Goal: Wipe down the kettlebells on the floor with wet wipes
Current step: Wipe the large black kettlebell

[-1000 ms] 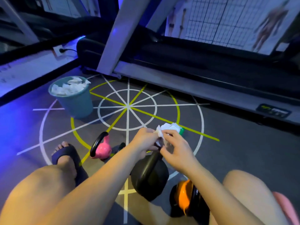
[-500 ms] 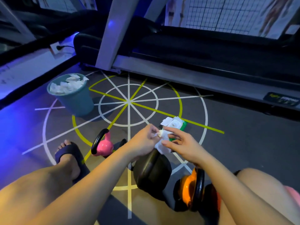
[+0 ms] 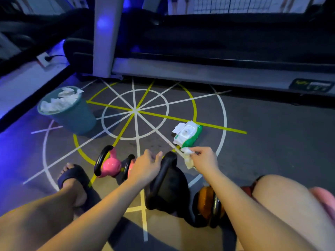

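Observation:
A black kettlebell (image 3: 169, 189) lies on the floor between my arms, its handle pointing away from me. My right hand (image 3: 204, 160) pinches a crumpled white wet wipe (image 3: 187, 156) just right of that handle. My left hand (image 3: 146, 166) hovers at the handle's left side with relaxed fingers and holds nothing. A pink kettlebell (image 3: 108, 164) with a black handle sits to the left, and a second pink one (image 3: 131, 167) is partly hidden behind my left hand. An orange kettlebell (image 3: 206, 201) lies under my right forearm. The green and white wipes pack (image 3: 188, 134) lies on the floor beyond my right hand.
A teal bin (image 3: 72, 113) full of used wipes stands at the left on the marked floor. A treadmill base (image 3: 199, 71) and its upright post (image 3: 107, 33) run across the back. My left foot in a dark slipper (image 3: 74, 180) rests at the left, my right knee (image 3: 282, 196) at the right.
My hands have separated. The left hand let go of the wipe and dropped beside the black kettlebell's handle. The right hand kept the wipe. The view tilted down, showing the wipes pack fully.

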{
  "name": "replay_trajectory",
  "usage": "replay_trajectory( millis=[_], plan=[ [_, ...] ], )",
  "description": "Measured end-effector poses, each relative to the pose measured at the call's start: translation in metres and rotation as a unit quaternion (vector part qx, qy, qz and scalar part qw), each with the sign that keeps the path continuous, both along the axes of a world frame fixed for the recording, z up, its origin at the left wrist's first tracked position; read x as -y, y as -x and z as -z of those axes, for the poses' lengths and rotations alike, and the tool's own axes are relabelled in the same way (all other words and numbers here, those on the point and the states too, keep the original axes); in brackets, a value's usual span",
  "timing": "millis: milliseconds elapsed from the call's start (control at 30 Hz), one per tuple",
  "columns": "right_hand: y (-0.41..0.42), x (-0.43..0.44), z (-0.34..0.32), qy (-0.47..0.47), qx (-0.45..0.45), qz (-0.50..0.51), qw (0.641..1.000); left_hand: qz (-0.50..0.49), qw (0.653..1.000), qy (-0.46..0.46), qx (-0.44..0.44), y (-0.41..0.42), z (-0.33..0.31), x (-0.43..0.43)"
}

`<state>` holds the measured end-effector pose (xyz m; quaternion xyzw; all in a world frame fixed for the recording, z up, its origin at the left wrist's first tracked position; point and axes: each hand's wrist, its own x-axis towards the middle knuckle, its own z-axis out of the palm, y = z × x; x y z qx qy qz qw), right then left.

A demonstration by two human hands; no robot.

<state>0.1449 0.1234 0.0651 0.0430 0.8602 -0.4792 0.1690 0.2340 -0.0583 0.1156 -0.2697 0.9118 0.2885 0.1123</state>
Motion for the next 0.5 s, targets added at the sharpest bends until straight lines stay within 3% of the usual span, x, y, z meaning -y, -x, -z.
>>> replay_trajectory(
  millis=[133, 267, 367, 500],
  plan=[
    [-0.005, 0.008, 0.022, -0.022, 0.033, 0.021, 0.999, 0.012, 0.998, 0.002, 0.06, -0.007, 0.032, -0.028],
    [-0.002, 0.013, 0.044, 0.004, 0.063, 0.04, 0.997, -0.093, 0.995, 0.042, -0.005, -0.002, 0.042, -0.042],
    [0.001, 0.022, 0.059, 0.03, 0.098, 0.037, 0.994, -0.085, 0.995, 0.049, -0.005, -0.001, 0.045, -0.04],
    [0.005, 0.041, 0.09, 0.086, 0.217, 0.025, 0.972, -0.083, 0.996, 0.031, -0.026, -0.003, 0.045, -0.037]
  ],
)
